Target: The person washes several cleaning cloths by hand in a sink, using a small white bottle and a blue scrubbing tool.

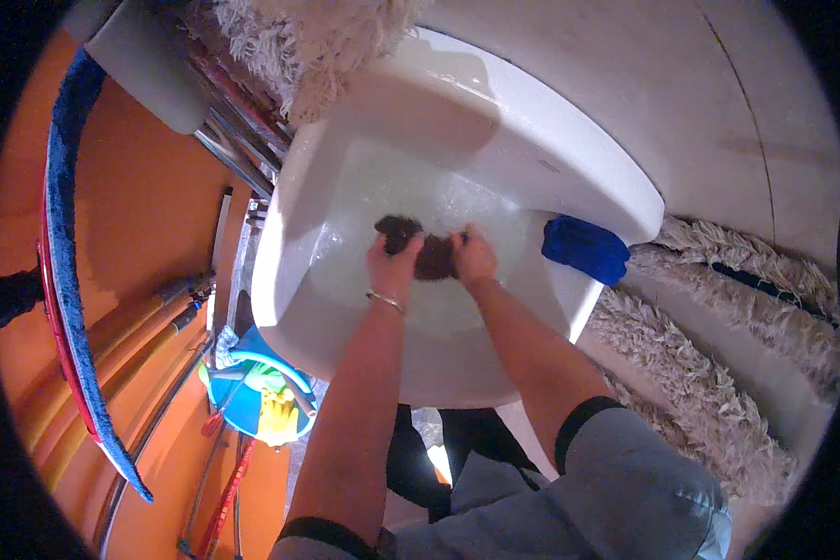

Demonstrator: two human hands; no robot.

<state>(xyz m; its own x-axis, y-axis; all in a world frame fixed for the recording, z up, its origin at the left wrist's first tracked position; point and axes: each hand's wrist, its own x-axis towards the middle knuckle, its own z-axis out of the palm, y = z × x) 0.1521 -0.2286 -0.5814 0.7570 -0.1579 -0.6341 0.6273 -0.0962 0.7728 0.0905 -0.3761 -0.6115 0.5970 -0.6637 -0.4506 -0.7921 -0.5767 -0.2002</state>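
Observation:
Down in a white utility sink, both my hands hold a dark brown cloth in water. My left hand grips the cloth on one side, and a loose bunch of it sticks out above my fingers. The other side is pinched in my right hand. Fingertips of both hands are partly blurred by the water. A folded blue cloth lies over the sink's right rim, apart from my right hand.
Shaggy beige mop heads hang at the right, and another mop head hangs over the sink's back left. Left of the sink are a blue bucket with yellow gloves, a blue flat mop and several poles against an orange wall.

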